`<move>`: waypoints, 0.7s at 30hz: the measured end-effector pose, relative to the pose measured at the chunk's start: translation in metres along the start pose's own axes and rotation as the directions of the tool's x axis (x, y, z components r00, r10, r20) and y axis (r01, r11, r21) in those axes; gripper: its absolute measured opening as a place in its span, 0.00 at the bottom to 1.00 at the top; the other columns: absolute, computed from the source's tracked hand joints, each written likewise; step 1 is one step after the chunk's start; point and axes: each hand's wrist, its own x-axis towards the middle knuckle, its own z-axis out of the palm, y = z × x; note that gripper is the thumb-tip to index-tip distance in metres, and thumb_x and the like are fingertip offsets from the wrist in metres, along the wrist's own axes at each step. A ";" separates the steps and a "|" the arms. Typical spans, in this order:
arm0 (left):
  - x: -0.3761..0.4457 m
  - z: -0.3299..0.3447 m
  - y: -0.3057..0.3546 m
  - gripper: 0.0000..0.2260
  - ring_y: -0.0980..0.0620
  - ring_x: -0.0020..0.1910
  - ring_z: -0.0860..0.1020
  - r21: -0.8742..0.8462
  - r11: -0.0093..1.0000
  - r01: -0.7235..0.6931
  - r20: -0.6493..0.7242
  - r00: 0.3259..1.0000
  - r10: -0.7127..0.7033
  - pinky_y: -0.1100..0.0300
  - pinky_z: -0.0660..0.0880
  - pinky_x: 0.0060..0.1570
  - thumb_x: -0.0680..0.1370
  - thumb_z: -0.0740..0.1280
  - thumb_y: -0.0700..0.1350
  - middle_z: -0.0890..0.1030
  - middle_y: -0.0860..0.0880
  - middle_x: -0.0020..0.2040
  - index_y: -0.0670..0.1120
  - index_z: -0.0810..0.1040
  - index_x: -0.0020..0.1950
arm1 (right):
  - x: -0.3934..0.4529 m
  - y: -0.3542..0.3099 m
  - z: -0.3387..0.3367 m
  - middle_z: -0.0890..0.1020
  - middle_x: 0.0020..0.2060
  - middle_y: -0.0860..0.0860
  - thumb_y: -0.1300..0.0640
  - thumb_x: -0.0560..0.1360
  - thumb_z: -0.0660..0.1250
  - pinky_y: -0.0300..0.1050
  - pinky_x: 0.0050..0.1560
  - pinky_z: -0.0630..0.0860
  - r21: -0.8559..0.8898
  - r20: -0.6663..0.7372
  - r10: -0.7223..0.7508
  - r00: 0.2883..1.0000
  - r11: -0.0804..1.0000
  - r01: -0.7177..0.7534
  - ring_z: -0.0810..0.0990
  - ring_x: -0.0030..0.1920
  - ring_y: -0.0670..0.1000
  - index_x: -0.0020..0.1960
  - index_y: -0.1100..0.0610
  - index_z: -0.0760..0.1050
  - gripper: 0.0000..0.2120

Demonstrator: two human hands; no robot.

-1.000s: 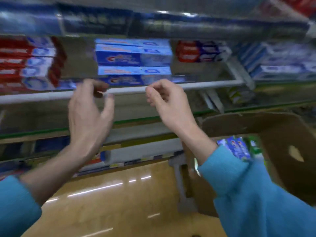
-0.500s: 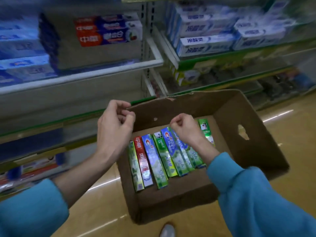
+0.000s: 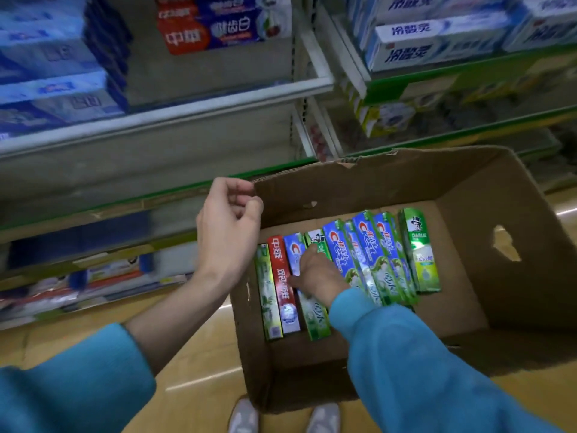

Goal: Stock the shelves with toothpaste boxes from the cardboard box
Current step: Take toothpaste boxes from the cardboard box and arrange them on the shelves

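An open cardboard box [image 3: 468, 189] stands on the floor below me. Several toothpaste boxes lie side by side in it: a green one [image 3: 267, 295] at the left, a red one [image 3: 282, 285], a blue-and-green one [image 3: 313, 317], a row of blue Crest boxes [image 3: 368, 254] and a green Darlie box [image 3: 420, 254] at the right. My right hand [image 3: 315, 273] is down inside, lying on the blue-and-green box, thumb against the red one; its grip is hidden. My left hand [image 3: 228, 226] hovers over the carton's left corner, fingers curled, holding nothing.
Shelves rise behind the carton: a white shelf rail [image 3: 187, 110], blue boxes [image 3: 53, 73] at the left, red-and-blue boxes [image 3: 218, 26] in the middle, white-and-blue boxes [image 3: 437, 45] on the green-edged unit at the right. My shoes [image 3: 243, 417] stand at the carton's near edge.
My view has swung down from the shelf to the carton. Both hands dropped from the shelf rail; the right hand has gone down onto the toothpaste boxes, the left stays above the corner.
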 end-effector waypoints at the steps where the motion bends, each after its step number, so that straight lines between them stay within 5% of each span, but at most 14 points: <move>1: 0.000 -0.003 -0.002 0.06 0.52 0.47 0.80 0.001 1.000 -0.001 0.003 1.000 0.001 0.53 0.79 0.51 0.78 0.68 0.41 0.81 0.51 0.47 0.49 0.77 0.55 | -0.001 0.000 0.000 0.69 0.72 0.60 0.48 0.75 0.72 0.50 0.65 0.72 -0.009 -0.002 0.003 1.000 1.000 -0.003 0.72 0.69 0.60 0.79 0.65 0.47 0.46; 4: -0.001 -0.011 -0.007 0.07 0.58 0.46 0.79 -0.002 1.000 -0.004 0.012 1.000 0.004 0.63 0.77 0.47 0.79 0.67 0.41 0.80 0.53 0.48 0.49 0.77 0.56 | -0.003 -0.001 -0.004 0.64 0.76 0.60 0.48 0.78 0.69 0.49 0.70 0.68 -0.009 -0.003 -0.005 1.000 1.000 0.005 0.66 0.74 0.59 0.79 0.65 0.44 0.45; 7: 0.000 -0.020 -0.009 0.07 0.60 0.46 0.78 0.001 1.000 0.007 0.052 0.999 -0.007 0.71 0.74 0.44 0.80 0.67 0.41 0.80 0.54 0.48 0.49 0.77 0.57 | -0.015 -0.008 -0.021 0.69 0.72 0.58 0.48 0.76 0.70 0.50 0.67 0.72 0.071 -0.025 0.027 0.999 0.997 -0.026 0.71 0.70 0.58 0.78 0.62 0.54 0.40; 12: 0.003 -0.023 -0.011 0.07 0.55 0.46 0.82 0.003 0.999 0.037 0.129 0.991 -0.037 0.56 0.80 0.49 0.78 0.69 0.43 0.83 0.53 0.47 0.49 0.78 0.56 | -0.052 -0.022 -0.069 0.77 0.56 0.55 0.48 0.74 0.71 0.47 0.51 0.75 0.054 -0.095 -0.109 0.990 0.992 0.114 0.77 0.54 0.56 0.60 0.58 0.69 0.22; 17: -0.001 -0.017 0.009 0.23 0.48 0.49 0.85 -0.126 0.976 0.175 0.279 0.951 -0.134 0.43 0.82 0.52 0.69 0.72 0.65 0.84 0.50 0.51 0.62 0.74 0.62 | -0.103 -0.041 -0.119 0.82 0.44 0.50 0.48 0.67 0.72 0.45 0.43 0.77 0.031 -0.153 -0.274 0.950 0.959 0.281 0.81 0.44 0.51 0.51 0.51 0.73 0.16; 21: -0.007 -0.013 0.040 0.17 0.48 0.37 0.85 -0.339 0.908 0.244 0.395 0.913 -0.098 0.53 0.82 0.33 0.78 0.73 0.50 0.86 0.42 0.48 0.51 0.74 0.65 | -0.135 -0.050 -0.146 0.82 0.37 0.50 0.50 0.66 0.73 0.49 0.41 0.78 0.021 -0.216 -0.420 0.882 0.901 0.434 0.78 0.36 0.50 0.49 0.53 0.74 0.15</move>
